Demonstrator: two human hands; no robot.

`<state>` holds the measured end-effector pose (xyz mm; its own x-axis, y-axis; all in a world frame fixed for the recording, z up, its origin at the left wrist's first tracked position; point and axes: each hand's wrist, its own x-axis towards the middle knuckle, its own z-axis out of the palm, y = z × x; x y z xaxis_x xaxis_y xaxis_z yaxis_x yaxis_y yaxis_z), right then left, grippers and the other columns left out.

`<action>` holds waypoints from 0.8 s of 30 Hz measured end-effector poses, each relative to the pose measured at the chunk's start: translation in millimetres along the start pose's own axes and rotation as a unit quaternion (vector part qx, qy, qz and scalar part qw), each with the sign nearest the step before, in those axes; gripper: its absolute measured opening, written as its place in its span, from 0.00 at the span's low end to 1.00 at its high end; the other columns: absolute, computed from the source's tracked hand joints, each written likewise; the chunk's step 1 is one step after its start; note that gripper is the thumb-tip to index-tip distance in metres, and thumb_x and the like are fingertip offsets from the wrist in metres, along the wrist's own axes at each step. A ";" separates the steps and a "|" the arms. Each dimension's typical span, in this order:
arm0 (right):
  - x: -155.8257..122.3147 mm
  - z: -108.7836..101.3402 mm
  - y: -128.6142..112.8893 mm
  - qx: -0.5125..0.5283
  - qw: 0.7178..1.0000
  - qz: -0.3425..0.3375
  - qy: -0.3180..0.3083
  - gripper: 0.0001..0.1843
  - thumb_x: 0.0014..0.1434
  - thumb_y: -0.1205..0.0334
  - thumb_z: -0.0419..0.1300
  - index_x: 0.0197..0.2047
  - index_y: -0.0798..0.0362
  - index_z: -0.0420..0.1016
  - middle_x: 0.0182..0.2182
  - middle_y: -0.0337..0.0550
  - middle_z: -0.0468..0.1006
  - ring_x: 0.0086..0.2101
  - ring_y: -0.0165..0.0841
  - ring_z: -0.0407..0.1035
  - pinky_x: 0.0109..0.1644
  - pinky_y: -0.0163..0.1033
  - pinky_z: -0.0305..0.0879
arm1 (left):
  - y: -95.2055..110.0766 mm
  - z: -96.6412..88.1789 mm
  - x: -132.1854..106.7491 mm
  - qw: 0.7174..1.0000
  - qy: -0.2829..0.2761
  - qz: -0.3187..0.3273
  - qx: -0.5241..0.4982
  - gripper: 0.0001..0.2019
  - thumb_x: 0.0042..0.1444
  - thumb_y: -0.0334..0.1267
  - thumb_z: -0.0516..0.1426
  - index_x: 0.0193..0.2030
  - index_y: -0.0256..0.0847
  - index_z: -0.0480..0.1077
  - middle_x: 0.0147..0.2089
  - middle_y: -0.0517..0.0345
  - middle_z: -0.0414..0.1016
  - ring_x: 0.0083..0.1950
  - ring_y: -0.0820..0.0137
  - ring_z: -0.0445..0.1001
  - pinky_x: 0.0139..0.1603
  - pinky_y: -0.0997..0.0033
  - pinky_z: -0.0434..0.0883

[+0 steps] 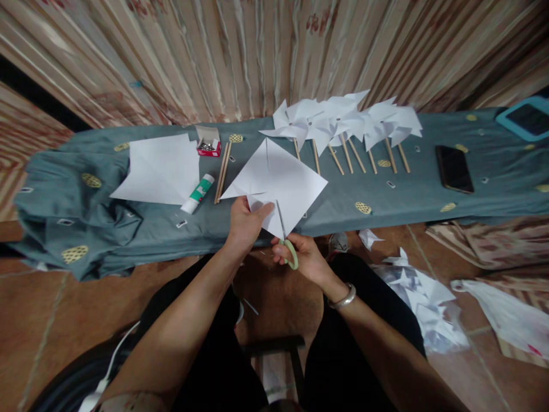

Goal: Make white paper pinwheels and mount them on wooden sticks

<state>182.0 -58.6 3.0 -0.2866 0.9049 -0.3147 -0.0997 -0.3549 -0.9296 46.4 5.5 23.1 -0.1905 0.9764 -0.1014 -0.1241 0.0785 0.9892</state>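
Note:
A square sheet of white paper (295, 171) is turned corner-up over the near edge of the cloth-covered table. My left hand (246, 223) pinches its lower left side, thumb on top. Slits run in from the top and left corners. My right hand (302, 254) is closed round the green handles of a pair of scissors (291, 256), whose blades lie at the paper's near corner, pointing inward. Just left of the paper lie thin wooden sticks (222, 171), and beside them a glue stick (198, 193). A small red box (209, 143) of metal pins or tacks stands open behind.
Several white paper pinwheels (338, 120) on sticks lie along the table's back. More white paper (163, 169) lies at left. A phone (454, 169) and a blue-framed device (525, 118) lie at right. A plastic bag of pinwheels (429, 309) rests on the floor; a curtain (240, 57) hangs behind.

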 end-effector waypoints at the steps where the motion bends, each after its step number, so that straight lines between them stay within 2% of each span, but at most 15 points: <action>1: 0.0 0.2 -0.8 0.001 1.000 0.002 -0.001 0.20 0.43 0.46 0.71 0.30 0.54 0.76 0.20 0.35 0.74 0.22 0.25 0.66 0.26 0.32 0.64 | 0.0 0.1 0.1 1.000 0.001 0.000 0.000 0.10 0.36 0.36 0.65 0.27 0.37 0.71 0.26 0.62 0.73 0.27 0.74 0.67 0.29 0.75 0.66; 9: -0.2 2.1 -3.4 0.025 1.000 0.012 0.016 0.22 0.38 0.45 0.73 0.27 0.55 0.75 0.19 0.34 0.74 0.20 0.23 0.65 0.24 0.30 0.62 | -2.9 -0.1 -0.1 1.000 0.002 0.000 0.010 0.11 0.36 0.36 0.65 0.27 0.36 0.72 0.26 0.62 0.73 0.27 0.75 0.67 0.30 0.75 0.66; 24: 0.6 -0.5 0.7 -0.010 1.000 -0.006 0.014 0.21 0.43 0.45 0.71 0.28 0.55 0.76 0.19 0.35 0.74 0.21 0.25 0.66 0.25 0.31 0.62 | -4.8 -0.9 -0.7 1.000 0.003 -0.002 0.003 0.12 0.36 0.36 0.66 0.29 0.35 0.72 0.27 0.62 0.73 0.27 0.75 0.67 0.30 0.75 0.66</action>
<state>182.3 -58.2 2.1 -0.2584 0.9156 -0.3082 -0.0835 -0.3390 -0.9371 46.3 4.2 18.4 -0.1953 0.9751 -0.1052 -0.1180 0.0831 0.9895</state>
